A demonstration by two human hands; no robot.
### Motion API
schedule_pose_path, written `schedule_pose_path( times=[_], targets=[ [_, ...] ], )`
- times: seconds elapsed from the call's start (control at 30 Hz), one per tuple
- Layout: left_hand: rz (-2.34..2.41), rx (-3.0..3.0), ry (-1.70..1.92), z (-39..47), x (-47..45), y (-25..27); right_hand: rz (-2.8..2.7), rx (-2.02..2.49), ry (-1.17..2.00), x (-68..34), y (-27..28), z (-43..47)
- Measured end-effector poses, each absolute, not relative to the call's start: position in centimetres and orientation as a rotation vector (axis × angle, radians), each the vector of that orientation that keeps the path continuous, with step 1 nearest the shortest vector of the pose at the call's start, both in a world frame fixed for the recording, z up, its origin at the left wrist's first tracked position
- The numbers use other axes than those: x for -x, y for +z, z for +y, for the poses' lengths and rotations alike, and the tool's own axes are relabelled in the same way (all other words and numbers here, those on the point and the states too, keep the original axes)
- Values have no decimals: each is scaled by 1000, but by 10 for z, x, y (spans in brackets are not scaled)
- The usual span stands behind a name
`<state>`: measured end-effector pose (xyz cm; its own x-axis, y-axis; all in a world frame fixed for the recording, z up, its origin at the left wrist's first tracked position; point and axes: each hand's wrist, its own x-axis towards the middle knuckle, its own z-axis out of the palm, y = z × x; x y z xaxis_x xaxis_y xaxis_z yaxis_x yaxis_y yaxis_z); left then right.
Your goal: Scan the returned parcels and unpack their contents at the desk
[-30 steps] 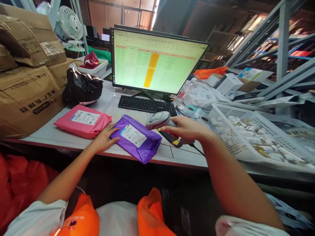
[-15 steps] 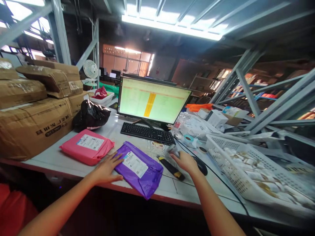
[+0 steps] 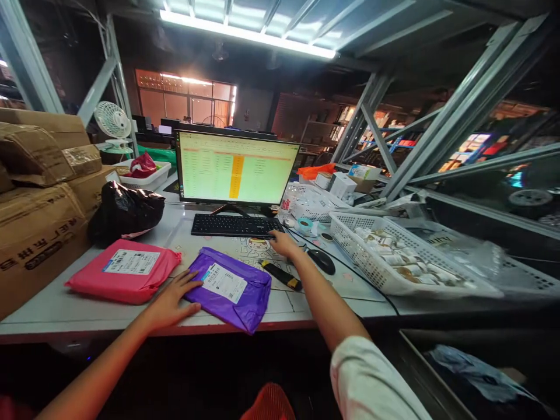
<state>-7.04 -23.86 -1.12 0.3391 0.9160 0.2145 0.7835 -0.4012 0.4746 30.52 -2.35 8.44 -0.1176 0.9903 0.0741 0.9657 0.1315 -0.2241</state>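
My left hand [image 3: 175, 297] lies flat, fingers spread, on the left edge of a purple plastic mailer [image 3: 258, 291] that bears a white shipping label. Just left of it is a pink mailer [image 3: 100, 277], also labelled. My right hand [image 3: 283, 244] reaches to the right end of the black keyboard [image 3: 236, 225], a finger stretched onto the keys; its other fingers are partly hidden. Below that hand, a black and yellow utility knife [image 3: 282, 275] rests on the desk. A black mouse [image 3: 321, 261] sits to the right of my right forearm.
A monitor [image 3: 210, 169] showing a spreadsheet stands behind the keyboard. Cardboard boxes [image 3: 35, 227] and a black plastic bag [image 3: 126, 207] are at the left. On the right stands a white perforated basket [image 3: 359, 256] full of small wrapped items. A mouse cable crosses the desk.
My right hand has moved from beside the mouse up to the keyboard's right end. My left hand stays on the purple mailer. The view has turned right.
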Motion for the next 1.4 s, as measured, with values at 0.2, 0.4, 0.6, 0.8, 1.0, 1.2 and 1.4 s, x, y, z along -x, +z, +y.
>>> schedule_pose_path(
  times=[0.2, 0.4, 0.6, 0.8, 1.0, 1.2, 1.4],
  targets=[
    [1529, -2317, 637, -238, 71, -11, -2180, 2074, 239, -274, 64, 24],
    [1556, -2286, 605, -241, 66, -5, -2246, 2110, 306, -267, 60, 48],
    [1514, -2361, 472, -244, 65, -2, -2438, 2074, 530, -266, 68, 56],
    [1476, -2437, 311, -264, 50, 4, -2541, 2034, 643, -274, 73, 24],
    [1616, -2653, 383, -298, 27, -14, -2596, 1924, 539, -301, 75, -31],
    [1350, -2797, 1059, -304, 37, 4, -2576, 1798, 351, -350, 45, -100],
    [1848, -1642, 1722, -246, 49, 62, -2273, 1550, 188, -370, 0, -123]
  ],
)
